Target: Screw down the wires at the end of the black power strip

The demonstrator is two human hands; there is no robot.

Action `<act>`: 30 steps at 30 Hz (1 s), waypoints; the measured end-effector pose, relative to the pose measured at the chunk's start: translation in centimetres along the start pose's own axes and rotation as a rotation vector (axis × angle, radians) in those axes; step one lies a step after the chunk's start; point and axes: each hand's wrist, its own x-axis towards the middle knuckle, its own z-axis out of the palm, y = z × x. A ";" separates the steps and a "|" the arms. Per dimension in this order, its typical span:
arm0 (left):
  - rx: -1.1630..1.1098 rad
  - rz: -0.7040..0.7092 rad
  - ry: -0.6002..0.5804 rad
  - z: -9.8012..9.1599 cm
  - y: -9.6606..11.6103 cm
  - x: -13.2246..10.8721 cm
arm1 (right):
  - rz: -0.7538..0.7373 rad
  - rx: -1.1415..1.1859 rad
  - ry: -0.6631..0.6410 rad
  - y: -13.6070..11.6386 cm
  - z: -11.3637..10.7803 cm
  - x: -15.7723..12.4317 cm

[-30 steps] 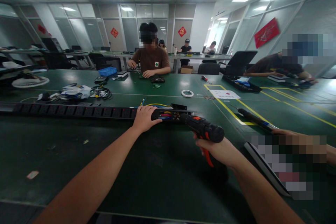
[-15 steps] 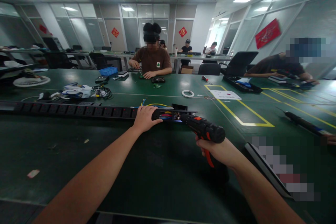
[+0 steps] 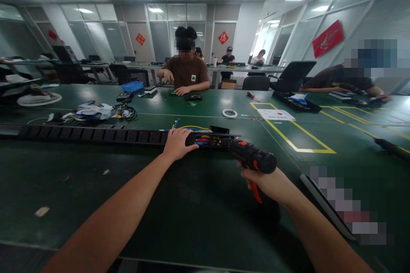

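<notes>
A long black power strip point(image 3: 83, 135) lies across the green table point(image 3: 198, 196). Its right end is opened, showing red, yellow and blue wires point(image 3: 205, 139). My left hand point(image 3: 177, 144) is closed over the strip just left of those wires, pressing it down. My right hand point(image 3: 269, 182) grips a black and orange electric screwdriver point(image 3: 251, 158), whose tip points left into the opened end of the strip.
A person in a brown shirt point(image 3: 185, 74) works across the table. Another person point(image 3: 342, 79) leans over the table at the right. A white tape ring point(image 3: 229, 113), a paper sheet point(image 3: 276, 114), tangled cables point(image 3: 96, 111) and a dark flat panel point(image 3: 326, 207) lie around.
A dark rod-shaped tool at the right, with another person's arm by it, has slid away toward the right edge. My hands and the screwdriver have barely moved.
</notes>
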 end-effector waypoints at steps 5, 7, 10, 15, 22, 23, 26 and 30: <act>0.002 -0.002 0.004 0.0 0.0 0.0 | 0.004 0.027 -0.014 0.0 -0.1 0.0; 0.001 -0.006 0.000 -0.1 0.0 0.0 | 0.004 0.026 -0.015 0.2 -0.2 0.0; 0.000 -0.004 -0.006 0.0 -0.1 0.1 | -0.001 0.019 -0.019 0.3 -0.1 0.1; -0.013 0.001 -0.009 0.0 -0.1 0.0 | -0.027 0.003 -0.025 0.0 -0.2 0.0; -0.008 0.000 -0.005 -0.2 0.0 0.0 | -0.049 -0.014 -0.036 -0.1 -0.4 0.0; -0.009 0.000 -0.006 -0.2 0.0 0.0 | -0.052 -0.014 -0.038 -0.1 -0.4 0.0; -0.010 -0.005 -0.009 -0.2 0.1 0.1 | -0.055 -0.012 -0.044 -0.2 -0.3 0.0; -0.005 -0.007 -0.008 -0.2 0.1 0.1 | -0.034 -0.008 -0.029 -0.3 -0.2 -0.1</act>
